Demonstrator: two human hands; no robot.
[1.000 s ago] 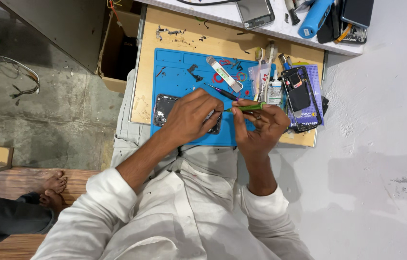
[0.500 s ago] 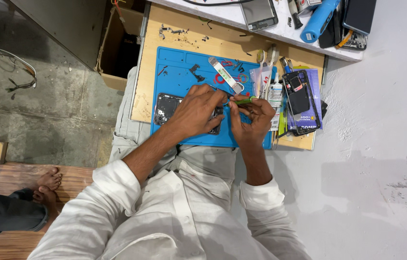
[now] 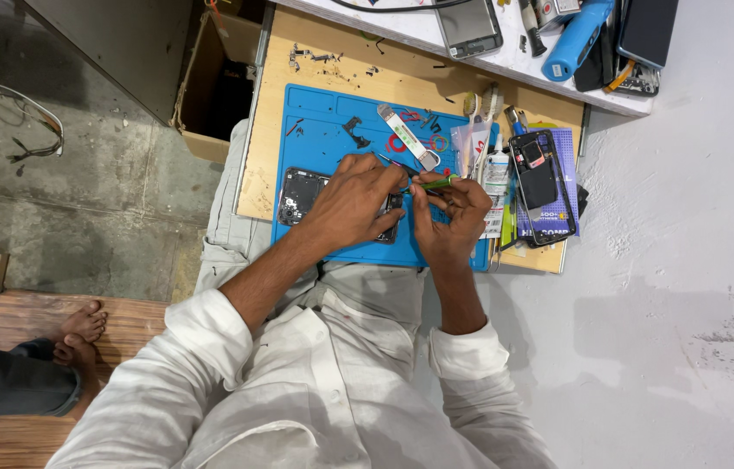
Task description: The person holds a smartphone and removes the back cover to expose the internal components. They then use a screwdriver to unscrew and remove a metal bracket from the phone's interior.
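The left hand (image 3: pixel 354 201) lies curled over an opened black phone (image 3: pixel 306 193), pressing it onto the blue mat (image 3: pixel 323 130). Just beside it, the right hand (image 3: pixel 449 213) pinches a green-handled screwdriver (image 3: pixel 433 182), tip pointing toward the left fingers.

free: blue mat (image 3: pixel 319 117) top-left, few bits | blocked: tool clutter (image 3: pixel 506 174) R of hands
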